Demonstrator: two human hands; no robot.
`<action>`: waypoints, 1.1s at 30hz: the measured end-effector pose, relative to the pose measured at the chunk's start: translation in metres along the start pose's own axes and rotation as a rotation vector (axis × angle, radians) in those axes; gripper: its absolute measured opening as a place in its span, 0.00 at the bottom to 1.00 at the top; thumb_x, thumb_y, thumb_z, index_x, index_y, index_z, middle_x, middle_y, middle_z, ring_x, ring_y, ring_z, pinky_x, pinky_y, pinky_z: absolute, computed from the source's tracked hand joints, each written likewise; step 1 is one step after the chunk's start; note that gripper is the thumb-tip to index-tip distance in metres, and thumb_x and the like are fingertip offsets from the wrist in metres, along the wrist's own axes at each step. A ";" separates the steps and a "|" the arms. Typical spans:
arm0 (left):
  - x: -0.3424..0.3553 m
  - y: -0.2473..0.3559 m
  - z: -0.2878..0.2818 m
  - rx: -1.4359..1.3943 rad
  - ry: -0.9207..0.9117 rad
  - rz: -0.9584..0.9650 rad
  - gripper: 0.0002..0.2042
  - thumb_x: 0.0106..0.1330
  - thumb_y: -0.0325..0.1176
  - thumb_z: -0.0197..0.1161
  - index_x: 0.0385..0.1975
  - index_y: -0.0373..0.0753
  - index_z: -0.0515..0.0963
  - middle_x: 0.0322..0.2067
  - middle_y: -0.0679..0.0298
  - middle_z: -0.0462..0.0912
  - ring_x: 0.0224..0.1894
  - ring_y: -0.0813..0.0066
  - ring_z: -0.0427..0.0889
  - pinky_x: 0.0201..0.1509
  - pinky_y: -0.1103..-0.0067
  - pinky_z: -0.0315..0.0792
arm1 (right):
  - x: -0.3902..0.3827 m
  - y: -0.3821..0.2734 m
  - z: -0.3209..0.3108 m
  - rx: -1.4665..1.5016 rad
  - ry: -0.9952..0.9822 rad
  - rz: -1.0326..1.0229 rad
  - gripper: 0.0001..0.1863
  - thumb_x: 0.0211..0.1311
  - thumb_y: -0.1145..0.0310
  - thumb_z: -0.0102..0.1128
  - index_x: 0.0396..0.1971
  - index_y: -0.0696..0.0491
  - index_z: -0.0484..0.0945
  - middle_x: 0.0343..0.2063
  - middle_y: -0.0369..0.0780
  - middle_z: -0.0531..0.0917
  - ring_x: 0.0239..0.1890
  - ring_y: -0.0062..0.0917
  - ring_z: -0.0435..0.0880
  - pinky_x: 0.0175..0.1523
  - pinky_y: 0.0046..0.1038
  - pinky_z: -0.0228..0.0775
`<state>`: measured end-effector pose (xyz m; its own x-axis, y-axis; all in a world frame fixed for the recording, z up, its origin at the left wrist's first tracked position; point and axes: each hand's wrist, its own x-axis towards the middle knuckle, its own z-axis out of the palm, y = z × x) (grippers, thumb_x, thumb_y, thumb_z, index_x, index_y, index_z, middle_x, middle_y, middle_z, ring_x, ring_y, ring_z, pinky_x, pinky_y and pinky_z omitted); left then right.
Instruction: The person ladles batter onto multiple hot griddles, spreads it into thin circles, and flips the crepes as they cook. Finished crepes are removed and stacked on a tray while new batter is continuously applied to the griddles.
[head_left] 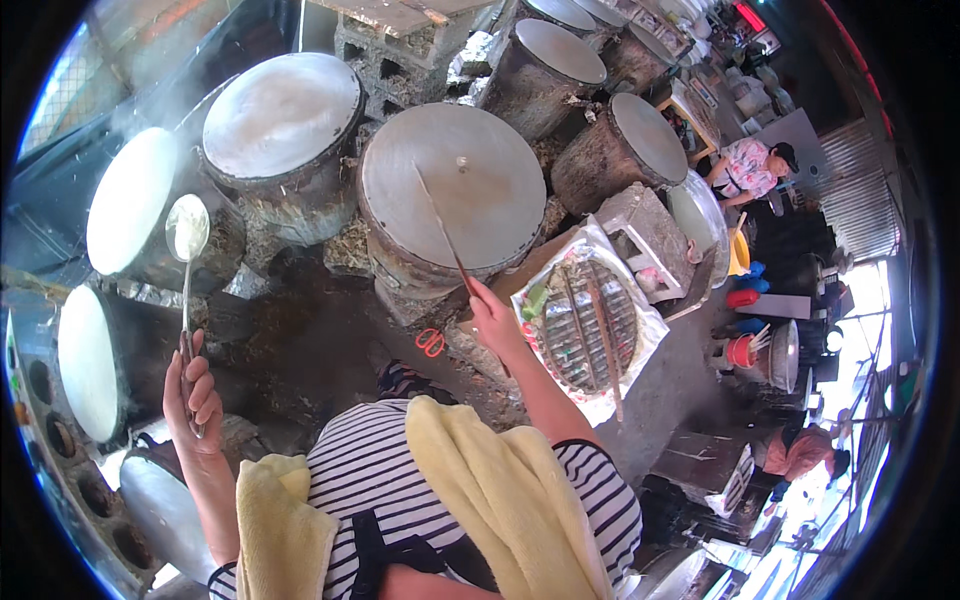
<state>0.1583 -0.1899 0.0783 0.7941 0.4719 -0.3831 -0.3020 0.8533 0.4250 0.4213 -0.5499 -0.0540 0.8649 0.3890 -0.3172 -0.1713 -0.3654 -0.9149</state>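
My left hand [195, 390] is closed round the handle of a metal ladle [187, 228], whose pale-coated bowl is raised in front of a steaming white-topped round griddle [128, 200]. My right hand [492, 318] grips a long thin stick [437, 219] lying across the flat top of the central round grey griddle [390, 200]. A square white-lined tray [620, 300] with a round rack and long sticks on it sits to the right of that hand. Red-handled scissors [430, 341] rest below the central griddle.
More drum griddles [280, 110] stand around me, among concrete blocks [395, 60]. A person [745, 170] in a floral shirt is at the right, and another person [800, 452] is at the lower right. A red container [740, 350] with sticks stands at the right.
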 end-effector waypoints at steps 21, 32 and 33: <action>-0.266 -0.216 0.003 -0.392 0.676 0.633 0.16 0.70 0.39 0.43 0.51 0.37 0.67 0.18 0.72 0.64 0.10 0.86 0.58 0.08 0.88 0.51 | -0.029 -0.045 0.190 -0.053 -1.291 -0.254 0.13 0.63 0.71 0.54 0.46 0.57 0.66 0.19 0.31 0.69 0.13 0.11 0.65 0.17 0.16 0.59; -0.375 -0.395 -0.107 -0.800 0.934 0.987 0.12 0.69 0.37 0.47 0.46 0.39 0.66 0.21 0.70 0.68 0.12 0.86 0.59 0.10 0.88 0.51 | -0.271 0.006 0.257 -0.729 -2.262 -0.114 0.15 0.63 0.72 0.54 0.47 0.60 0.65 0.18 0.33 0.71 0.12 0.13 0.67 0.16 0.16 0.58; -0.376 -0.399 -0.111 -0.877 1.014 0.968 0.11 0.69 0.37 0.47 0.45 0.39 0.67 0.21 0.70 0.69 0.13 0.85 0.61 0.11 0.88 0.52 | -0.298 0.015 0.261 -0.799 -2.355 -0.075 0.15 0.63 0.72 0.54 0.47 0.60 0.65 0.18 0.34 0.72 0.12 0.13 0.68 0.16 0.16 0.58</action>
<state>-0.0782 -0.6833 -0.0387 -0.3933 0.5116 -0.7639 -0.9147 -0.1336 0.3814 0.0382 -0.4505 -0.0382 -0.8967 0.0719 -0.4368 0.4161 -0.2000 -0.8871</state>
